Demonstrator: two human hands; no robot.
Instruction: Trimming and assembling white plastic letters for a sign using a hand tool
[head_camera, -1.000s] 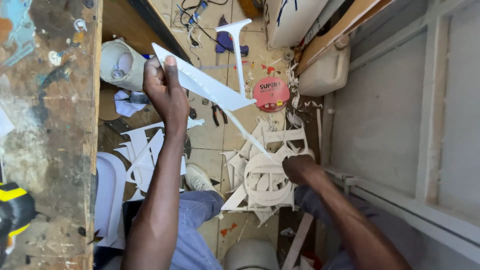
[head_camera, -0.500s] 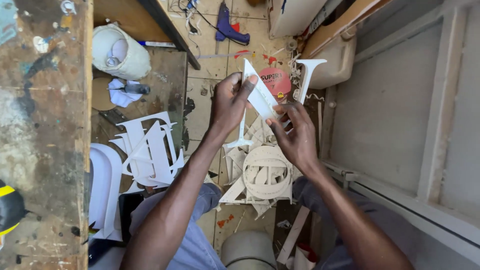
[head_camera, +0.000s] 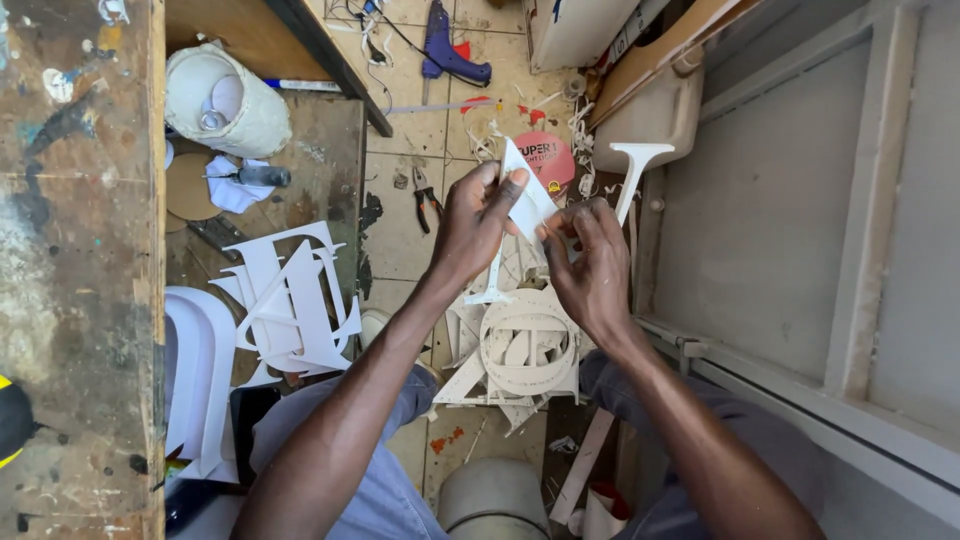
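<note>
Above a littered tiled floor (head_camera: 410, 230), pinched between left hand (head_camera: 475, 215) and right hand (head_camera: 590, 265), both closed on it: thin white cut-out piece (head_camera: 527, 195), probably light, stiff, snappable, best gripped by edges.

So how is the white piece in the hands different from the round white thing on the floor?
The white piece is a flat, pointed, triangle-like shape; the round cutout is a ring with bars across it. The white piece is held up between the left hand and right hand; the round cutout lies on the floor among other scraps. The white piece looks solid; the round cutout has open gaps. Both are white, thin sheet material.
</note>
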